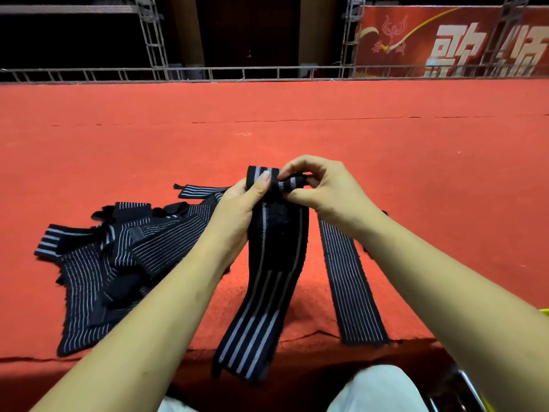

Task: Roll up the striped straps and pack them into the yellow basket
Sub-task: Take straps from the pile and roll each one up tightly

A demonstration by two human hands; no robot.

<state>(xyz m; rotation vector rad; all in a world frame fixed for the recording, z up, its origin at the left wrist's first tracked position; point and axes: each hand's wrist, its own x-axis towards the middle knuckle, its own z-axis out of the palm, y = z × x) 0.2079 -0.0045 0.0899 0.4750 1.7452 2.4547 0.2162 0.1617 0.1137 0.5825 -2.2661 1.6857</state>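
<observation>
A black strap with grey stripes (267, 292) hangs from both hands over the edge of the red carpeted platform. My left hand (237, 209) grips its upper part, thumb pressed on the top end. My right hand (323, 188) pinches the folded tip of the same strap at the top. A pile of several loose striped straps (118, 257) lies on the carpet to the left. Another striped strap (350, 281) lies flat under my right forearm. A sliver of the yellow basket (539, 312) shows at the right edge.
The red carpet (267, 120) stretches far ahead to a metal truss frame (154, 40) and a red banner (460, 40). The platform's front edge runs just before my knees (377, 391). A metal chair part (466, 385) sits at the lower right.
</observation>
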